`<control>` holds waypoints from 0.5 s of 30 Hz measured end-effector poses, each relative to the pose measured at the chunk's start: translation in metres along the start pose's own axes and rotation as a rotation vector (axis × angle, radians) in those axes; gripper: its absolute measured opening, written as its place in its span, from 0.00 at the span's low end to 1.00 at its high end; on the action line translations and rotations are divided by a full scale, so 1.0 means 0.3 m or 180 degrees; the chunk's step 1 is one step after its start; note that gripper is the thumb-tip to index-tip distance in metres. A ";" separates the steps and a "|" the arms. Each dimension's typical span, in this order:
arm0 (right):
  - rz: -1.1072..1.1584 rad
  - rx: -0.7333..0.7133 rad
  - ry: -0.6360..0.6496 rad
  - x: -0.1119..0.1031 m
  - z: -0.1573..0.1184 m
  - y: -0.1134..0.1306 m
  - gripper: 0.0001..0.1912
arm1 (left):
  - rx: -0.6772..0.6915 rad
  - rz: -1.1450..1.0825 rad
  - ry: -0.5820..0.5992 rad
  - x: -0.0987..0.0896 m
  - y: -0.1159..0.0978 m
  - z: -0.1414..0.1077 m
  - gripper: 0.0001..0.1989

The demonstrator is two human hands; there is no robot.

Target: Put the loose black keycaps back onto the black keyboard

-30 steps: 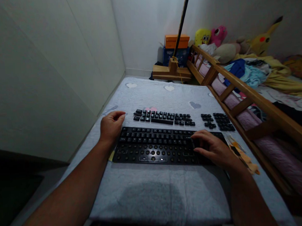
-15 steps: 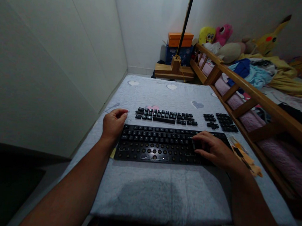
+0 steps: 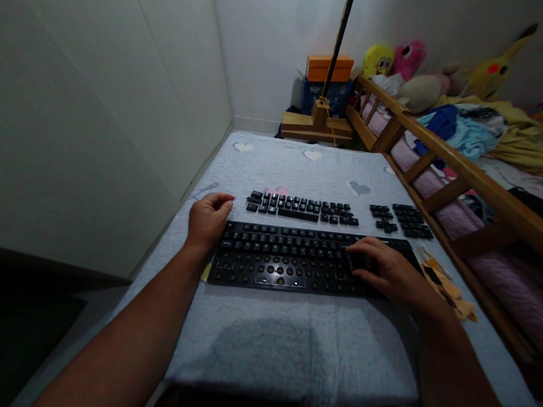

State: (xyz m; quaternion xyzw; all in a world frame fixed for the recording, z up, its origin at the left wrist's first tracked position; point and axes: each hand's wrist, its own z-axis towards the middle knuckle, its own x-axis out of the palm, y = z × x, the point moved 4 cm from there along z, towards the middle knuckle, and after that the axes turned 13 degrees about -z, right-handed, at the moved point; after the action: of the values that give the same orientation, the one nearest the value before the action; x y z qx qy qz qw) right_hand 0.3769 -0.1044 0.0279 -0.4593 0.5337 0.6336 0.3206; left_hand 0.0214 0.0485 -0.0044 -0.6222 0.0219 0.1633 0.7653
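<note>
A black keyboard (image 3: 279,275) lies flat on the pale blue cover. Its upper rows carry keycaps, while the lower left part shows bare round key posts. My left hand (image 3: 209,221) rests by the keyboard's far left corner, fingers curled with thumb against index finger; anything inside is hidden. Over the keyboard's right part is my right hand (image 3: 384,267), thumb and fingers apart and fingertips touching it. The keys under that palm are hidden. Beyond the keyboard, loose black keycaps (image 3: 298,206) lie in rows, with smaller groups of keycaps (image 3: 413,221) farther right.
An orange and black cloth-like item (image 3: 446,286) lies right of the keyboard. A wooden bed rail (image 3: 459,165) runs along the right side, with clothes and plush toys behind it. A white panel (image 3: 114,114) stands left; a wooden stand (image 3: 317,126) and boxes are at the back.
The whole view has shifted slightly, so everything sits a little farther right. Both hands keep nearly the same places at the keyboard.
</note>
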 end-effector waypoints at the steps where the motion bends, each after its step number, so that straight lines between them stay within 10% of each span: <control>1: -0.0005 -0.0002 0.0013 0.000 0.001 0.001 0.17 | 0.0009 -0.0005 0.0005 0.000 0.001 0.000 0.12; 15: -0.0279 -0.0030 -0.0025 0.001 0.004 0.005 0.17 | 0.0016 -0.0028 0.0032 0.001 -0.005 -0.004 0.11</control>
State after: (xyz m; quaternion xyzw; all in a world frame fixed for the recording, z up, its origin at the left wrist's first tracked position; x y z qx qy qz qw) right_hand 0.3751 -0.1037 0.0282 -0.4812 0.5088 0.6232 0.3480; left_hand 0.0223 0.0473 -0.0032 -0.6212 0.0235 0.1568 0.7675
